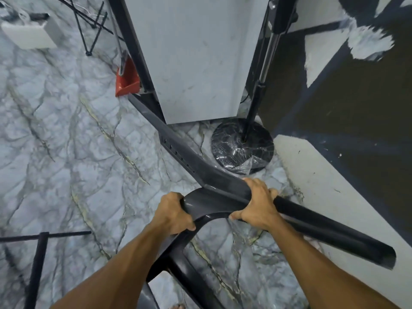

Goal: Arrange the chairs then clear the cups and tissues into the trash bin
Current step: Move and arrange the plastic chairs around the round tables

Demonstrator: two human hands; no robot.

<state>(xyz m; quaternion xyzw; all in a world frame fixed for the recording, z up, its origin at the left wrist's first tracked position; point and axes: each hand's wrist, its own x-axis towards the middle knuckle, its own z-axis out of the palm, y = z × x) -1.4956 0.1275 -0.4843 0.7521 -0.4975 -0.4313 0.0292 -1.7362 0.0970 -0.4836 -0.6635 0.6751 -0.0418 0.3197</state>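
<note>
A black plastic chair (214,204) is tipped up in front of me over the marble floor. One of its legs (178,148) points away toward a white column, and another leg (334,235) with a hollow end runs off to the right. My left hand (174,212) grips the curved edge of the chair frame. Just to its right, my right hand (258,204) is wrapped around the thick bar where the legs meet. No cups, tissues or trash bin are in view.
A white column (196,59) with black edging stands straight ahead. A round black stand base (243,148) wrapped in plastic sits at its foot. A red dustpan (127,81) leans left of the column. A white box (29,34) lies far left. A dark-patterned wall (347,108) closes the right side.
</note>
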